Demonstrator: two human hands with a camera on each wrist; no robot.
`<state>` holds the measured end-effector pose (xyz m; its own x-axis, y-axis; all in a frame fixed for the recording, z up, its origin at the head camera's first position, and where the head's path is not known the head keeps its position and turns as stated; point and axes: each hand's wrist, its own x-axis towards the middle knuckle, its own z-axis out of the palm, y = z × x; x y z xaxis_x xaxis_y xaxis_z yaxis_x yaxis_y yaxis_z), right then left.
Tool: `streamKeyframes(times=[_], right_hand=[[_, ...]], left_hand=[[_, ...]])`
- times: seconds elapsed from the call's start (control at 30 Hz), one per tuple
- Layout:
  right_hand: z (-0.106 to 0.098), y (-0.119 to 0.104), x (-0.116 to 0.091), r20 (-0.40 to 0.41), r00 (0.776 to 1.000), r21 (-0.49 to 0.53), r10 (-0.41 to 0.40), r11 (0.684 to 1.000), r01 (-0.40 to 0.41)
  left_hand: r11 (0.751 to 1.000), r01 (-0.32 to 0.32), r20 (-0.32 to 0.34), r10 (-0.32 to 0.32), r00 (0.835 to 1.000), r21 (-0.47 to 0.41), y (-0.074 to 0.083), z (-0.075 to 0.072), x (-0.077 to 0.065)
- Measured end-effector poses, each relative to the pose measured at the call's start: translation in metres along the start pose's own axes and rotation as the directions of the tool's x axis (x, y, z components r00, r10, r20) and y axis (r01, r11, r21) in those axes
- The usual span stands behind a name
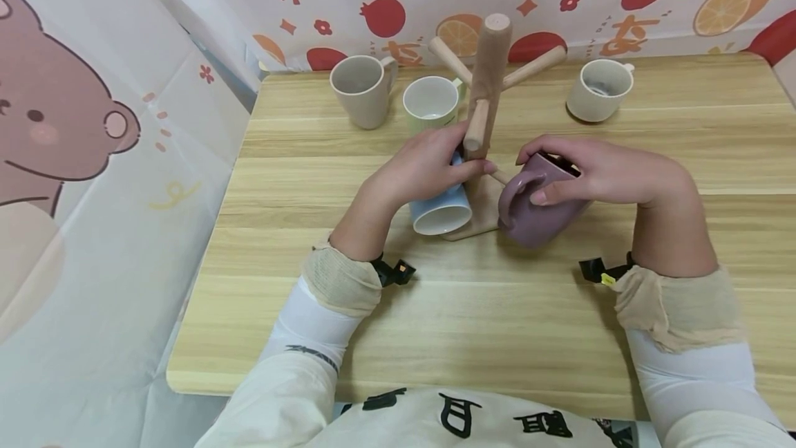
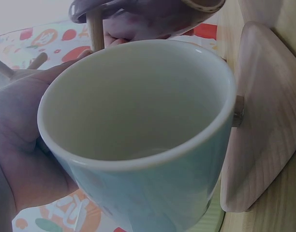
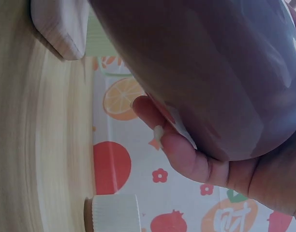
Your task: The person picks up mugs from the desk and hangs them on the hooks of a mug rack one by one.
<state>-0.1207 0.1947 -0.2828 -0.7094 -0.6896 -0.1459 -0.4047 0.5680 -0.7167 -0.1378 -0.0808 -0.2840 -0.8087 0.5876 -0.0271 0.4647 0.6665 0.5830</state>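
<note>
My right hand [image 1: 603,171] grips a purple mug [image 1: 541,216] by its body, tilted, with its handle facing the wooden mug tree [image 1: 488,81]. In the left wrist view, a peg [image 2: 96,31] reaches the loop of the purple mug's handle. My left hand [image 1: 417,164] holds the mug tree low on its post, the thumb lying across the front and the other fingers hidden behind. Under that hand a light-blue mug [image 1: 441,211] lies tilted against the tree, its white mouth towards me and its handle hidden. The right wrist view shows fingers [image 3: 186,154] curled round the purple mug.
Behind the left hand stands a pale green mug [image 1: 430,99], with a grey-beige mug [image 1: 363,92] to its left. A white ribbed cup [image 1: 600,90] stands at the back right. Upper pegs [image 1: 535,66] stick out from the post. A fruit-print cloth [image 1: 385,16] hangs behind the table.
</note>
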Motion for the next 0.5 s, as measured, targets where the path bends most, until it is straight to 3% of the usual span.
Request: streamKeyframes(times=[0.5], right_hand=[[0.0043, 0.0041, 0.0092, 0.047, 0.997, 0.001, 0.059, 0.998, -0.059]], left_hand=[[1.0, 0.022, 0.022, -0.022, 1.0, -0.005, -0.0002, -0.0008, 0.0003]])
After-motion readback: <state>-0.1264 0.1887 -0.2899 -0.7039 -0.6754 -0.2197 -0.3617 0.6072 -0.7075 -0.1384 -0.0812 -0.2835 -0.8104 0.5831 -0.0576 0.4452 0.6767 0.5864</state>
